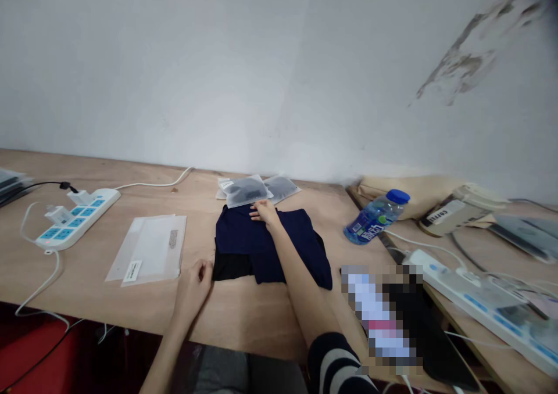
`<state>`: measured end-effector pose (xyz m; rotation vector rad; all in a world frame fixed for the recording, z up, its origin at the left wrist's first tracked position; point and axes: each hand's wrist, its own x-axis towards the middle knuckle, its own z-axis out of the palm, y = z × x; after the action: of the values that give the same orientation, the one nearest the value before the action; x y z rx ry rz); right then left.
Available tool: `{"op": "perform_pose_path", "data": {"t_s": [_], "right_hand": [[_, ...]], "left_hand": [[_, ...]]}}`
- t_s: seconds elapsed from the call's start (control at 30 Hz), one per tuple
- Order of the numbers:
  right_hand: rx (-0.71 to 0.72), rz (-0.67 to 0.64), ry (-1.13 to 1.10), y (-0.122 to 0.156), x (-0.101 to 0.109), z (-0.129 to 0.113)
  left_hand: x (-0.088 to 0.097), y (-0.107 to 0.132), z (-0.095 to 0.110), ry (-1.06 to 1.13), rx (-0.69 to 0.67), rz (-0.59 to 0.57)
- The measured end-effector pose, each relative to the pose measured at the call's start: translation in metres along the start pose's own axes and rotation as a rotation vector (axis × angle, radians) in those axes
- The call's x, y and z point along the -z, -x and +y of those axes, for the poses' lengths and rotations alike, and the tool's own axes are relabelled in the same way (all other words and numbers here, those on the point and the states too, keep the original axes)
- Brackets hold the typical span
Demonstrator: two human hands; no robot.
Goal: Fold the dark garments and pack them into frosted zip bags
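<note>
A navy garment lies partly folded on the wooden table, with a black cloth part showing under its lower left. My right hand reaches over the garment to its far edge. Its fingers are somewhat apart and rest on the navy cloth. Beside the black part's left edge, my left hand is curled closed. Whether cloth is caught between its fingers is hidden. Just beyond the garment lie frosted plastic bags with dark contents. A flat frosted zip bag with a white label lies to the left.
A white power strip with plugs and cables stands at the left. To the right are a blue-capped bottle, a coffee cup, a blurred-out phone-like object and another power strip. A wall closes the back.
</note>
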<state>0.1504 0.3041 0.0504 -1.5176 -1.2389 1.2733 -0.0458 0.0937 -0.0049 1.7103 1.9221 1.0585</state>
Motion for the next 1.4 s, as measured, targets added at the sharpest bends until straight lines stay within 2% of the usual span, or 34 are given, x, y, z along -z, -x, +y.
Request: {"op": "perform_pose_path", "data": {"t_s": [0.1,0.23,0.37,0.5,0.7,0.9,1.03,1.2,1.4], "right_hand": [[0.069,0.091,0.223,0.004,0.042,0.012],[0.177,0.246,0.533,0.013,0.1,0.025],[0.212,0.308,0.769,0.017,0.128,0.038],[0.206,0.315,0.928,0.012,0.134,0.048],[0.161,0.281,1.078,0.001,0.136,0.049],[0.124,0.263,1.159,0.0,0.13,0.041],[0.124,0.273,1.175,0.002,0.129,0.046],[0.157,0.262,1.172,0.0,0.131,0.052],[0.19,0.269,1.148,-0.002,0.132,0.057]], "left_hand": [[0.002,-0.024,0.005,-0.03,-0.027,0.018],[-0.009,-0.083,0.019,-0.149,-0.063,0.013],[-0.036,-0.148,0.032,-0.195,-0.07,0.005],[-0.056,-0.184,0.034,-0.2,-0.033,0.025],[-0.06,-0.205,0.025,-0.187,-0.017,-0.009],[-0.067,-0.226,0.034,-0.163,0.021,-0.078],[-0.076,-0.229,0.043,-0.164,0.062,-0.071],[-0.087,-0.223,0.048,-0.151,0.033,-0.108],[-0.083,-0.229,0.044,-0.184,0.056,-0.059]]}}
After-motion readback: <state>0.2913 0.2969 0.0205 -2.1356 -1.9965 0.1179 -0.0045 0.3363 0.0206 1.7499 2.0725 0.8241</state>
